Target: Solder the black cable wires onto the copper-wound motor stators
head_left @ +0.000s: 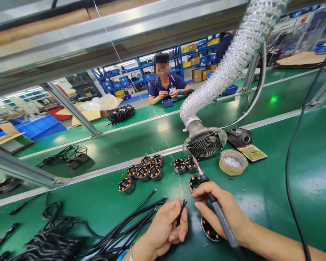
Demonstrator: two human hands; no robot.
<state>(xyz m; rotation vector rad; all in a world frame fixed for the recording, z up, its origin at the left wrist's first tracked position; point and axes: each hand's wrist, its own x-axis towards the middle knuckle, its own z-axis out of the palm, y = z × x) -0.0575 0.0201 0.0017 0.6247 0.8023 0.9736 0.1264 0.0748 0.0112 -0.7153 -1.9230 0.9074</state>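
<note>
A black cable [180,213] was pinched in the left hand [167,224] while the right hand [224,208] held a soldering iron [223,222].
The cable sat clamped between thumb and fingers, its wire ends poking past the grip toward one o'clock. The right hand's fingers were on the iron's handle, its tip aimed at eleven o'clock, apart from the cable. From the left hand, more black cables [57,233] lay at nine o'clock, copper-wound rings [143,173] at eleven.

The right hand [225,210] partly covers a round copper-coiled metal ring [209,230], well off the far edge of the green worktop [277,203]; long black cables [54,237] are cut off below; the slim grey soldering iron [220,216] bears illegible lettering.
</note>
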